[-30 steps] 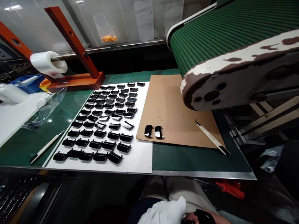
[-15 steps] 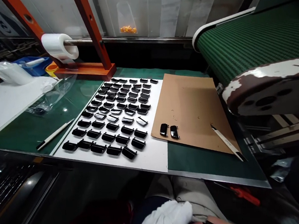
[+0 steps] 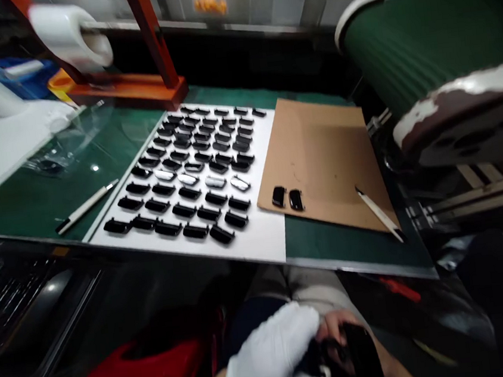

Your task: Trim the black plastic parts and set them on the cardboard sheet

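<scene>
Left hand: white glove [image 3: 271, 354], curled around the near side of a black part [image 3: 357, 360], gripping it.
Right hand: bare [image 3: 335, 323], fingers wrapped on the far side of the same part, also gripping.
Black part: glossy, held between both hands over my beige trousers [image 3: 309, 284], below the bench edge. Exact pose partly hidden by my hands.
Board: white [image 3: 262, 247], on the bench, carrying rows of black parts [image 3: 191, 210]. Four in one row have shiny faces [image 3: 215, 182].
Card: tan [image 3: 319, 145], right of the board, slightly overlapping it. Two black parts [image 3: 287, 197] lie side by side on it.
Knife: white handle [image 3: 377, 214], lying across the card's lower right corner.
Mat: green [image 3: 343, 251], under board and card. White pen-like tool [image 3: 87, 207] lies on it, just left of the board.
Back left: film roll [image 3: 67, 37] on a steel rod, orange stand [image 3: 133, 90], clear plastic bag [image 3: 56, 152], blue tray [image 3: 14, 72].
Right: green conveyor belt [image 3: 433, 31] above the bench, worn side frame [image 3: 463, 112].
Floor: red item [image 3: 399, 288], blurred, hard to identify.
</scene>
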The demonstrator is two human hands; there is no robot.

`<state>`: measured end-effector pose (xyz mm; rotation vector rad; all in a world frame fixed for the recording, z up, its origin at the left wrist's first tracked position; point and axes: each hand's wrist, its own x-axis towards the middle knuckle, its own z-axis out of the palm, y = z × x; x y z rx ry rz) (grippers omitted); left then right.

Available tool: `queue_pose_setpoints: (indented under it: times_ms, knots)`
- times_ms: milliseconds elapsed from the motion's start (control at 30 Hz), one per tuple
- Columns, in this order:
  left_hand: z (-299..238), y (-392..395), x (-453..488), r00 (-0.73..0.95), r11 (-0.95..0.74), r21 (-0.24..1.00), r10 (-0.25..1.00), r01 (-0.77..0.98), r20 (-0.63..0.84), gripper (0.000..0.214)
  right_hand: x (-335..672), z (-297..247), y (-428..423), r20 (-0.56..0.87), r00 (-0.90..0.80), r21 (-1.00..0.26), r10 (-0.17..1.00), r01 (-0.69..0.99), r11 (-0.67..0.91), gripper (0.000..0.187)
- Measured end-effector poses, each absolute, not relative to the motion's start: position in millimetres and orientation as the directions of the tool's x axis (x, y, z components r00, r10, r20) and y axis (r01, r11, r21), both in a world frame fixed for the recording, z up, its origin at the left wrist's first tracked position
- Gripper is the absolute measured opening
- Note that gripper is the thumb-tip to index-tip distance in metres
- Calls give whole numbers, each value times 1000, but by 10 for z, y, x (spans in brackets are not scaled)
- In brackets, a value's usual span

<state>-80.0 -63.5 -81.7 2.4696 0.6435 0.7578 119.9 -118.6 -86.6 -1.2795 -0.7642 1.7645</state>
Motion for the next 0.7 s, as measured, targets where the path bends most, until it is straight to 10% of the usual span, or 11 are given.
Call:
queue_pose_setpoints:
  times_ms: [333, 700]
  knots:
    - [-411, -292, -760, 831, -737, 654, 463, 169, 308, 66, 888, -1011, -1017, -433, -196, -579, 880, -688, -438, 50]
    - [-334, -415, -884, 752, -683, 619, 623, 388, 217, 61, 705, -852, -945, -385, -260, -479, 885, -764, -433, 46]
